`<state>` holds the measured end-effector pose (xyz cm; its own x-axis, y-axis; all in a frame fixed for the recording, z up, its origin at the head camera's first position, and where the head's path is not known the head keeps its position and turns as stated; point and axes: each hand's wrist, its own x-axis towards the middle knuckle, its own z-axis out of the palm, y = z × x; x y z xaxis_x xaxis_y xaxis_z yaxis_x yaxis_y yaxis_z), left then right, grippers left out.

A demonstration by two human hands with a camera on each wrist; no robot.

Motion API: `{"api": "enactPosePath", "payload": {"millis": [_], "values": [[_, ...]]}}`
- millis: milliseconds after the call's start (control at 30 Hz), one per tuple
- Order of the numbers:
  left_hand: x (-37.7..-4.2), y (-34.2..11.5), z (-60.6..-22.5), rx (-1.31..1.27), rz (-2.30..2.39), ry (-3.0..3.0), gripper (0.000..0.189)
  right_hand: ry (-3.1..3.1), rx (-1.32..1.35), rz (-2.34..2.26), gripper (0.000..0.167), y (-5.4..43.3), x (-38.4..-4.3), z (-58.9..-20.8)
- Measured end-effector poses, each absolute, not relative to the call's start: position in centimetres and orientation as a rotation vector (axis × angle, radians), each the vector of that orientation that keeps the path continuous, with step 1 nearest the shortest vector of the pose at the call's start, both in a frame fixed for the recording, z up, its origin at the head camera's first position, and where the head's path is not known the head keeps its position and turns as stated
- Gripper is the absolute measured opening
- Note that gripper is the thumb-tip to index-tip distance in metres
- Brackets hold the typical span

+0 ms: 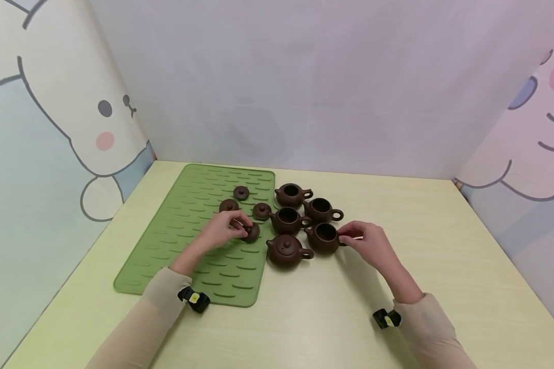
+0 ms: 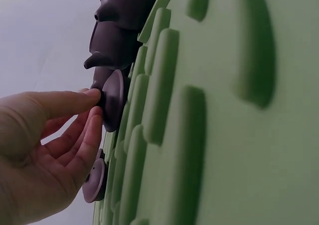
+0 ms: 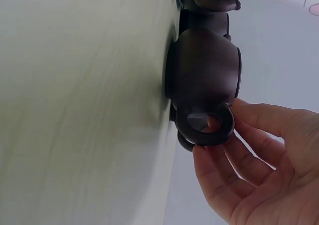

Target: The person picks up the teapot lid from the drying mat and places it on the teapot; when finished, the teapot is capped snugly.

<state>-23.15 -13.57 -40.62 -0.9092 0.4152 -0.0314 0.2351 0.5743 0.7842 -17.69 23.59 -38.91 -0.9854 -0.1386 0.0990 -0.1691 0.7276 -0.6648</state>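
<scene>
Head view shows a person's left hand over a ribbed green mat, its thumb and fingers pinching a small dark brown lid near the mat's right edge. In the left wrist view the fingers meet at the lid's knob, and its rim is close to the mat; whether it touches, I cannot tell. The right hand pinches the ring handle of a lidless teapot, which is upright on the pale surface, spout towards the mat. Just to its left sits a lidded teapot, the nearest one to the person. Three more lidless pots stand close behind: a rear pot, a middle pot and a right-hand pot, all with handles to the right. On the mat beyond the left hand lie three other lids: a back lid, a right lid and a left lid partly behind the hand. Both beige sleeves carry a small black device at the wrist.
</scene>
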Motion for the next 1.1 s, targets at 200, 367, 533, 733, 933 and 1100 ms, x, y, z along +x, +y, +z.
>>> {"api": "enactPosePath", "payload": {"millis": [200,367,533,733,933,1100], "values": [[-23.1,-13.0,-40.9,0.481,1.292,2.601,0.015,-2.906,0.26,1.132,0.01,23.6,-18.1,-39.0],[-23.0,-12.8,-40.9,0.476,1.301,2.628,0.015,-2.923,0.229,1.148,0.01,23.6,-18.4,-39.0],[-23.0,-12.8,-40.9,0.465,1.311,2.661,0.014,-2.933,0.224,1.141,0.01,23.5,-18.4,-39.1],[-23.1,-12.8,-40.6,0.463,1.313,2.696,0.013,-2.923,0.223,1.15,0.01,23.5,-18.6,-39.1],[-23.1,-12.4,-39.4,0.51,1.33,2.722,0.015,-2.923,0.215,1.152,0.009,23.5,-18.7,-39.0],[-23.0,-12.0,-38.6,0.541,1.341,2.737,0.015,-2.921,0.224,1.142,0.009,23.4,-18.6,-39.0]]}}
